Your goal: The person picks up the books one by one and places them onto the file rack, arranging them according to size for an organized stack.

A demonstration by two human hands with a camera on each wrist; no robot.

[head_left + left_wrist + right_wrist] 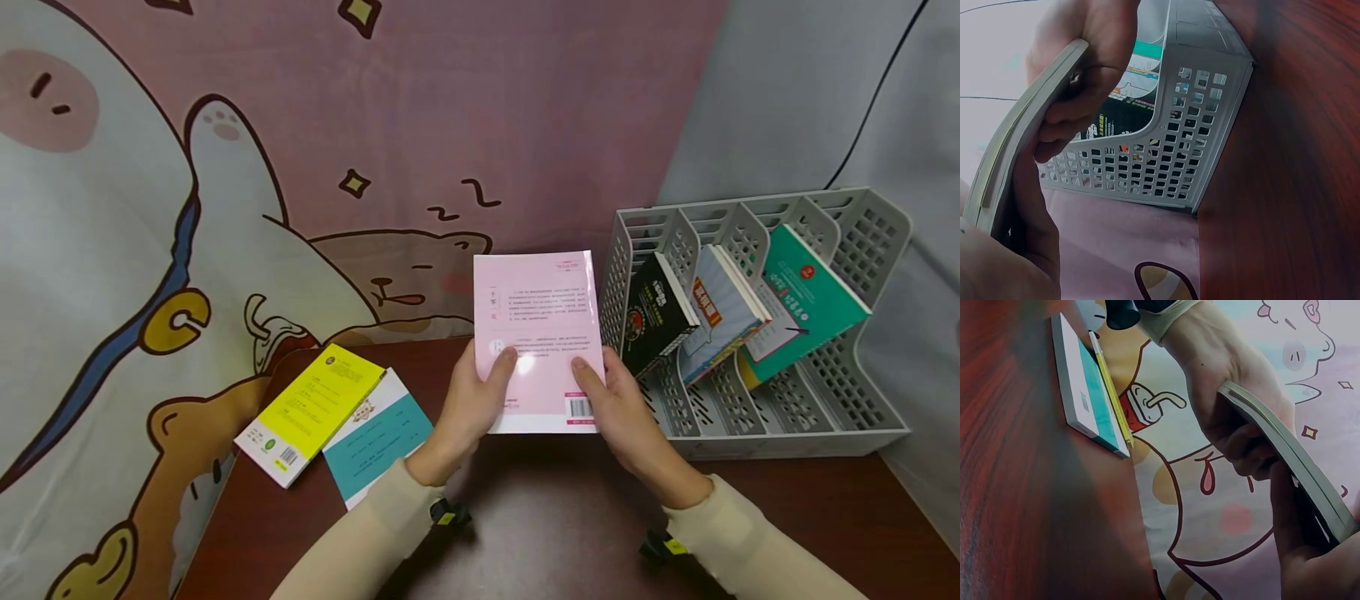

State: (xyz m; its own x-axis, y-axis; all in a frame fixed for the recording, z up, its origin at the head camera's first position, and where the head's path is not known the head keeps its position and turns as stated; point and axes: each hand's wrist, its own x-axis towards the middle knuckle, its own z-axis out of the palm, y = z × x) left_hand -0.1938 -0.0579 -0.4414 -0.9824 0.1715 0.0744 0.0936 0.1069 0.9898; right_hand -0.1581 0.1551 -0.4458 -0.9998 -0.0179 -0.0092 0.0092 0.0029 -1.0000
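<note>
Head view: left hand, closed on the lower left edge of a pink book, thumb flat on the printed cover, fingers curled beneath. Right hand, matching grip at the lower right edge, thumb near the barcode. Pink book: one, paperback, held up above the table, text side facing the head camera; both wrist views show its page edge between the hands. Left of the hands, on the table: one yellow book, overlapping one teal-and-white book. Right of the hands: one grey perforated organiser with dividers; leaning in it, left to right, a black book, a blue-grey book, a green book. Behind: pink cartoon-printed cloth.
</note>
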